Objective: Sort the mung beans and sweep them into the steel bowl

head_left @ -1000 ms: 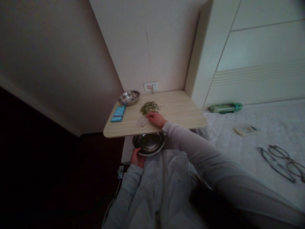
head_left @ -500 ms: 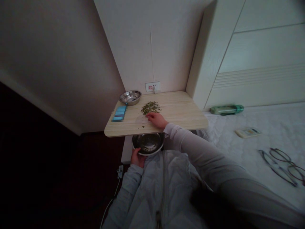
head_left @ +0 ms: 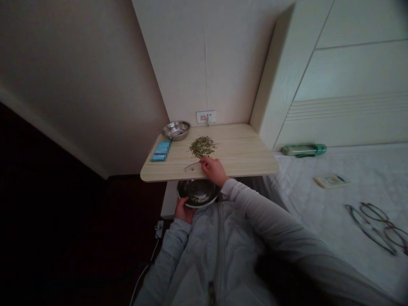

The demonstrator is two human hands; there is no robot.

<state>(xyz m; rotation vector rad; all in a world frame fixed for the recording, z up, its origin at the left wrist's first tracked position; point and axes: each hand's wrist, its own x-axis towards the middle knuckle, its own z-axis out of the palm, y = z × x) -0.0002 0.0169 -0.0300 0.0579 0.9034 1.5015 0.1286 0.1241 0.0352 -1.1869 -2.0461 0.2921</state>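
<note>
My left hand (head_left: 184, 211) grips the near left rim of a steel bowl (head_left: 200, 205), thumb over the edge, just below the table's front edge. A few small green beans lie inside that bowl. Pinched in my right hand (head_left: 214, 170) is a thin, curved, translucent piece (head_left: 192, 164), its exact kind unclear; it stands edge-on over the tabletop near a few stray beans. Just beyond my fingers spreads a loose pile of green beans (head_left: 202, 146) on the light wooden table (head_left: 245, 148).
A second steel bowl (head_left: 176, 130) stands at the table's back left, with a blurred-out blue item (head_left: 161, 151) before it. A wall socket (head_left: 205, 117) is behind. On the bed to the right lie a green bottle (head_left: 304, 149), a pale box-like item (head_left: 331, 181) and glasses (head_left: 376, 212).
My right hand has drawn slightly toward me and right, away from the bean pile. The translucent piece has turned from flatter to edge-on. My left hand keeps its hold on the bowl.
</note>
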